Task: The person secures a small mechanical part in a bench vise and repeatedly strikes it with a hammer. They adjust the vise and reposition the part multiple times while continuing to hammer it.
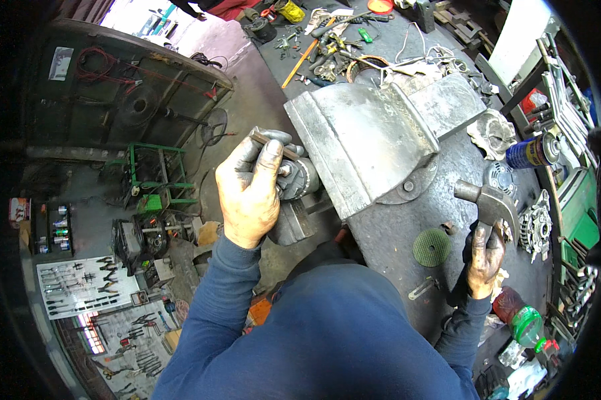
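Navy cloth [344, 333] foremost, left hand [252, 190] tightly grips a brownish bar [290, 154], right hand [485, 259] a dull grey hammer [495, 205].

Head-worn fisheye view, downward from close above the left hand [250, 197] and right hand [486, 259].

Bright light floods the pale pinkish floor [237, 67] at upper left, with the lower left dimmer. A sheen lies across the broad grey metal vise [354, 143]; the flat dark-grey workbench top [390, 233] shows glare. Fisheye distortion bends edges inside a black rim
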`<act>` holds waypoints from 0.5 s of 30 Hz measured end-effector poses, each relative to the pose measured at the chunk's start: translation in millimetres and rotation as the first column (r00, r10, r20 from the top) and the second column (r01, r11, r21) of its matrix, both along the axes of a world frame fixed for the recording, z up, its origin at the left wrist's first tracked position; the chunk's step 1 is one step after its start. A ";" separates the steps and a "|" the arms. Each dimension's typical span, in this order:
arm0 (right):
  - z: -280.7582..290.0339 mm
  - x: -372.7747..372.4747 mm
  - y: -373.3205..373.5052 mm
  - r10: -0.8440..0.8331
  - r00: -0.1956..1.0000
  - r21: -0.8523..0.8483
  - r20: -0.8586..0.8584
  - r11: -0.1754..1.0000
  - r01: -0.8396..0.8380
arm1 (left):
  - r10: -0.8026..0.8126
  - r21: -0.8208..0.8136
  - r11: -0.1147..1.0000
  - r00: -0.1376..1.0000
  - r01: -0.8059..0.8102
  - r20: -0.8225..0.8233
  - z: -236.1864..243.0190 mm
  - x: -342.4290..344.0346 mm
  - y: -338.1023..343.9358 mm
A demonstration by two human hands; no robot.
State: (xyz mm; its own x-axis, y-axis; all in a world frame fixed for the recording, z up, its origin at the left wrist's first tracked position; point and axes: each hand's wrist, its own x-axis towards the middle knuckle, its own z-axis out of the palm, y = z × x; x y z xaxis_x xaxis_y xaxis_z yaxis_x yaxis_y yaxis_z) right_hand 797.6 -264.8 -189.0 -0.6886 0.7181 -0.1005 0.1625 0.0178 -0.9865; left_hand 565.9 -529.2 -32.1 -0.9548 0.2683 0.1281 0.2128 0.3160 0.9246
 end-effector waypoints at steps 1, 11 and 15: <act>0.7 4.2 5.1 0.040 0.998 -0.022 0.039 0.999 -0.039 | 0.011 0.003 1.000 1.000 -0.012 0.013 -1.7 -1.7 0.4; 1.5 -13.7 15.2 0.144 0.990 0.148 0.005 0.979 -0.143 | -0.037 -0.104 0.994 0.999 0.036 -0.003 2.4 -3.5 -3.7; 13.4 -25.3 19.4 0.188 0.982 0.180 -0.010 0.966 -0.183 | -0.063 -0.193 0.980 0.997 0.053 -0.046 6.9 -4.4 -1.7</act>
State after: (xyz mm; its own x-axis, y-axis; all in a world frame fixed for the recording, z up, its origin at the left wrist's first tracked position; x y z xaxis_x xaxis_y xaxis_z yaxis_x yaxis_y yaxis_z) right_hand 772.4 -245.4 -175.7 -0.8121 0.5823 0.0374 0.1135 0.2205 -0.9688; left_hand 561.5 -530.9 -25.3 -0.9303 0.3473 0.1178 0.2820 0.4719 0.8353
